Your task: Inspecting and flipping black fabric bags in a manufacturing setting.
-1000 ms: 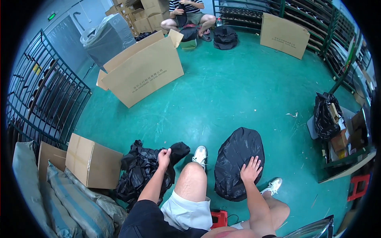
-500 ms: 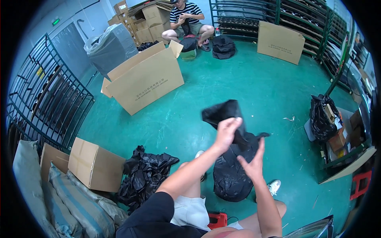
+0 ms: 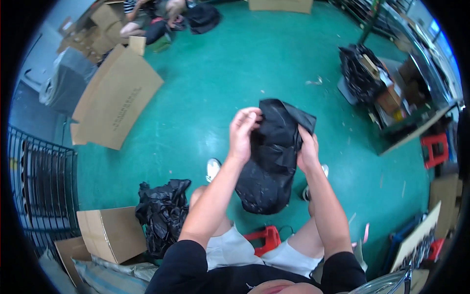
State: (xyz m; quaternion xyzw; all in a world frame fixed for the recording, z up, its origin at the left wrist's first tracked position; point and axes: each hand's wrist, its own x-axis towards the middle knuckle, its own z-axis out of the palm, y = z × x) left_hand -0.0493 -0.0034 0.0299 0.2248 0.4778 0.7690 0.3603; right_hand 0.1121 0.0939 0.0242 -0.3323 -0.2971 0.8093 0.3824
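Note:
Between my knees stands a dark, rounded black bundle (image 3: 264, 193), its top partly covered by a limp black sheet-like piece (image 3: 276, 130). My left hand (image 3: 243, 132) is at the left edge of this piece, thumb and fingers pinched together on it. On the opposite side my right hand (image 3: 307, 149) grips the piece just under a folded-over flap, its thumb against the black material. Whether the piece is cloth or thin plastic I cannot tell. The fingers of my right hand are partly hidden behind it.
Crumpled black bags (image 3: 164, 210) and a closed cardboard box (image 3: 113, 232) lie at my left. A large open carton (image 3: 125, 93) stands further off, near a seated person (image 3: 142, 19). A red stool (image 3: 267, 239) is under me. Right of me are a loaded rack (image 3: 406, 112) and another red stool (image 3: 434, 149).
My left hand has come down and left with the black piece, which was held up in the air. My right hand, spread before, has closed on its other side. The view has tilted down and turned right.

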